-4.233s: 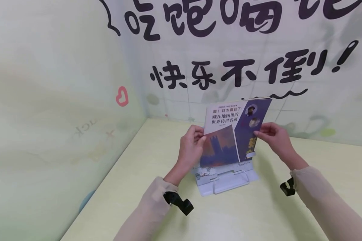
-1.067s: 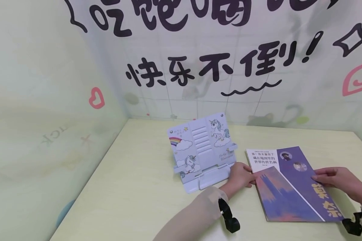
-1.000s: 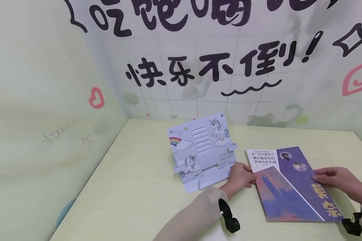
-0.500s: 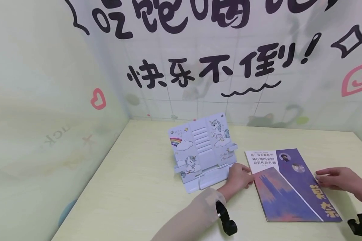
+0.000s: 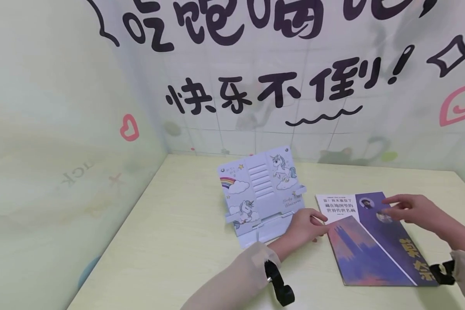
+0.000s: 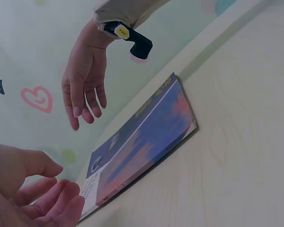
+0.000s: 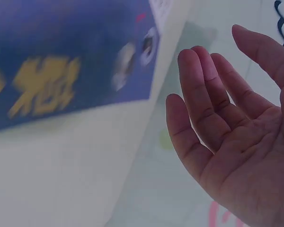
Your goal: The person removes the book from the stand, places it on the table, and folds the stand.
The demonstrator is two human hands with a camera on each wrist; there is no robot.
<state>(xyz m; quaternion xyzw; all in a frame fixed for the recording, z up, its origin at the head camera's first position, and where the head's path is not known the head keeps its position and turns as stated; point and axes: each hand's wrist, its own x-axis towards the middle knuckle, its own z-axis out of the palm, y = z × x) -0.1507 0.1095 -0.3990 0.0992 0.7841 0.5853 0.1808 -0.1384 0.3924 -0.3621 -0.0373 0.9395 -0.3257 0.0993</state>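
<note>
A thin paperback book [image 5: 372, 254] with a white, purple and painted cover lies flat on the table in the head view. My left hand [image 5: 303, 227] is at its left edge with relaxed fingers; in the left wrist view these fingers [image 6: 61, 198] hold nothing, and whether they touch the book I cannot tell. Above the upper right of the cover hovers my right hand [image 5: 418, 213], fingers loosely bent and apart from the book, as the right wrist view of the palm [image 7: 255, 151] confirms. A lilac unicorn book stand [image 5: 261, 185] stands tilted back just left of the left hand.
The pale yellow table [image 5: 170, 241] meets a back wall [image 5: 224, 137] with large black lettering and a left wall [image 5: 62, 150] with a pink heart. Black cameras [image 5: 280, 286] are strapped to both wrists.
The book went from being held up in both hands in front of the stand to lying flat at right. My right hand has since let go of its right edge and risen over the cover.
</note>
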